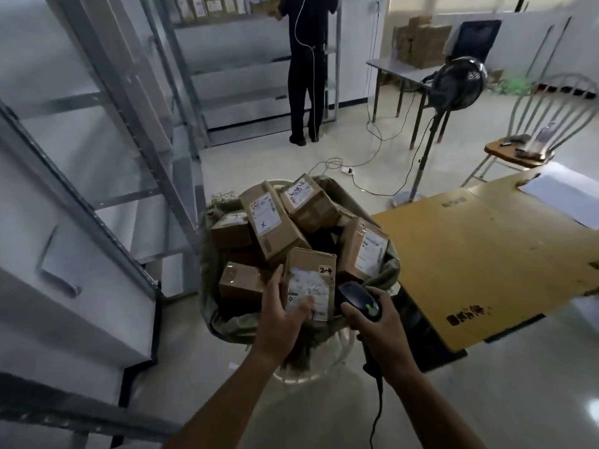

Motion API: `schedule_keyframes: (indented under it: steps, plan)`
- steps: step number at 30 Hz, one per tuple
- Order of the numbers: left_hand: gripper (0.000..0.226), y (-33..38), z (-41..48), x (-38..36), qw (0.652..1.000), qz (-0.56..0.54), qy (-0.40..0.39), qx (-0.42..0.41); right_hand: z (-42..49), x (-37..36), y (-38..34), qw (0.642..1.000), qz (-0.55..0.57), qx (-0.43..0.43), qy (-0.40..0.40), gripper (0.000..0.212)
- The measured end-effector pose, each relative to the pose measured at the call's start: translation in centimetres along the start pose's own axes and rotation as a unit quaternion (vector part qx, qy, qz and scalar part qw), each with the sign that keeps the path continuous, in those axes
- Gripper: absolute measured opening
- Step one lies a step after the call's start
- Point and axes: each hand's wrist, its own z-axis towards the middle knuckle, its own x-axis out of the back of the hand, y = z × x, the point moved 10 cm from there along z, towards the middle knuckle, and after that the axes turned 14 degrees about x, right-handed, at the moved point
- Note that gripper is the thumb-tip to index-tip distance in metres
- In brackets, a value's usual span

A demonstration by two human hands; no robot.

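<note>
Holding labelled box (310, 285) over basket (223, 322) of parcels, left hand (282, 314) grips its edge; right hand (376, 325) fingers curl around scanner (359, 301).

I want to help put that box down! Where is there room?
The yellow cardboard right of the basket is mostly bare, up to the white paper at its far corner. The grey shelf left of the basket looks free. The basket itself is crowded with boxes.

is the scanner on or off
On, it seems: a green light glows on top of the scanner, which the right hand holds.
</note>
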Motion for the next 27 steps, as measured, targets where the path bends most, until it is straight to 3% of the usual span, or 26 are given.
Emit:
schedule_keyframes:
  steps: [6,10,13,18,27]
  plan:
    - [0.07,-0.5,6.3,-0.7,0.993,0.115,-0.015,-0.015,3.5,-1.6,2.8,0.998,-0.041,-0.04,0.003,0.053]
    - [0.073,-2.1,9.0,-2.1,0.972,0.226,-0.03,-0.064,3.7,-3.7,6.5,0.992,-0.065,-0.112,0.002,0.057]
    - [0.075,-3.1,9.9,-2.6,0.955,0.278,-0.019,-0.099,3.4,-4.6,7.6,0.989,-0.08,-0.122,0.02,0.048]
    - [0.067,-5.2,11.4,-1.6,0.97,0.232,-0.045,-0.063,3.2,-4.8,8.4,0.985,-0.078,-0.149,0.033,0.053]
    - [0.054,-5.2,12.4,-1.3,0.973,0.202,-0.097,-0.054,3.3,-4.2,6.9,0.986,-0.093,-0.122,0.064,0.051]
